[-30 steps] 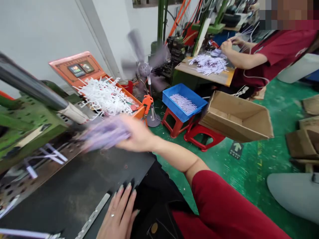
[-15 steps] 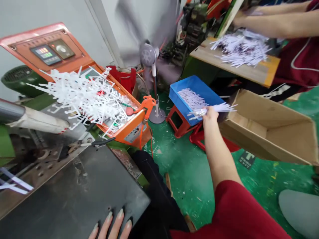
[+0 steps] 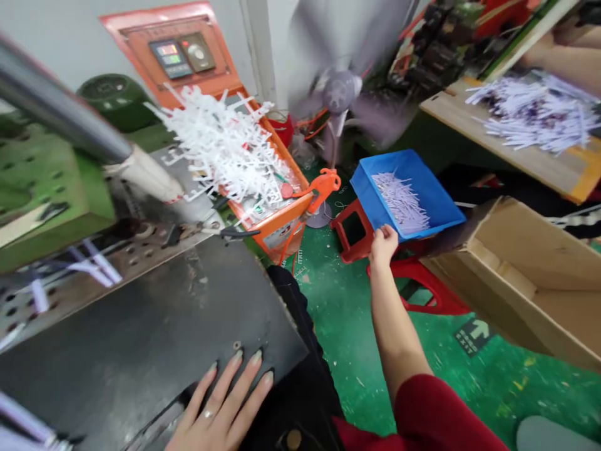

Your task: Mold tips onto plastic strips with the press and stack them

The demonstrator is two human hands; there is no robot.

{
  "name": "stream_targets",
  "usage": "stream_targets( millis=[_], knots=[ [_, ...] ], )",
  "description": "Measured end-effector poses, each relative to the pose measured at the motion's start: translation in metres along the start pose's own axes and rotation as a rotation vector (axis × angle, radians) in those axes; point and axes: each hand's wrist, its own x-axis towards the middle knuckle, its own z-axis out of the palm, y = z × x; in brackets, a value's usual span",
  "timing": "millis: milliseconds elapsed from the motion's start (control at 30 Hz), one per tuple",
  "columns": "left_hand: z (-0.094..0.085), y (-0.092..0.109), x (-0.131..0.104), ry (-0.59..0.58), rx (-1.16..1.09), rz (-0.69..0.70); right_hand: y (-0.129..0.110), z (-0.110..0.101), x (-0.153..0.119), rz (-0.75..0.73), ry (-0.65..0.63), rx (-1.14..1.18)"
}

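My left hand [image 3: 223,401] rests flat on the dark metal worktop [image 3: 188,313], fingers stretched and slightly apart, a ring on one of them. My right hand [image 3: 384,244] reaches out at the near left corner of a blue plastic bin [image 3: 436,188]. Its fingers are curled in, and no strip shows in them. Inside the bin lies a heap of thin white strips [image 3: 401,203]. Several loose strips [image 3: 96,263] lie on the machine bed beyond the worktop, and others at the lower left.
An orange control box [image 3: 277,228] holds a pile of white plastic pieces [image 3: 230,144], with an orange air gun [image 3: 323,185] at its corner. Behind, a fan [image 3: 340,91] spins. A cardboard box [image 3: 511,282] stands right; beyond, a co-worker's arm is above a strip-covered table [image 3: 455,113].
My right hand has let go of the bundle of white strips, now out of it, and drawn back from the bin. The view has swung left; my left hand stays on the worktop.
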Motion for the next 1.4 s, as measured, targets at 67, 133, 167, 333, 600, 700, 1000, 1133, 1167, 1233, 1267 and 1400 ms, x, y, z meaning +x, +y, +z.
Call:
stream_targets(
  millis=[67, 133, 167, 333, 600, 700, 1000, 1133, 1167, 1233, 1267, 1400],
  knots=[
    [-0.005, 0.009, 0.005, -0.034, 0.019, -0.041, -0.016, -0.012, -0.038, -0.033, -0.095, 0.058],
    [-0.009, 0.018, 0.009, -0.080, 0.035, -0.020, -0.046, -0.023, -0.078, -0.154, -0.222, 0.135],
    [-0.010, 0.020, 0.010, -0.089, 0.030, -0.011, -0.066, -0.027, -0.099, -0.255, -0.305, 0.178],
    [-0.022, 0.012, -0.004, -0.004, -0.143, 0.014, -0.175, -0.037, -0.214, -0.786, -0.982, 0.098],
    [-0.082, -0.023, -0.132, 0.439, -0.167, -0.422, -0.219, 0.004, -0.425, -1.392, -1.755, -0.514],
    [-0.080, -0.055, -0.168, 0.396, -0.076, -0.611, -0.218, 0.023, -0.476, -1.417, -1.699, -0.759],
    [-0.065, -0.094, -0.150, 0.033, -0.233, -0.692, -0.231, 0.034, -0.504, -1.428, -1.680, -1.042],
    [-0.063, -0.089, -0.159, 0.021, -0.172, -0.657, -0.236, 0.033, -0.478, -1.255, -1.761, -0.936],
    [-0.062, -0.088, -0.162, 0.034, -0.172, -0.643, -0.236, 0.033, -0.470, -1.118, -1.807, -0.868],
    [-0.062, -0.086, -0.163, 0.119, -0.229, -0.631, -0.232, 0.032, -0.455, -0.789, -1.881, -0.681],
    [-0.062, -0.085, -0.162, 0.187, -0.283, -0.644, -0.228, 0.032, -0.450, -0.638, -1.908, -0.576],
    [-0.065, -0.080, -0.137, 0.445, -0.616, -0.763, -0.213, 0.028, -0.446, -0.322, -2.008, -0.193]
  ],
)
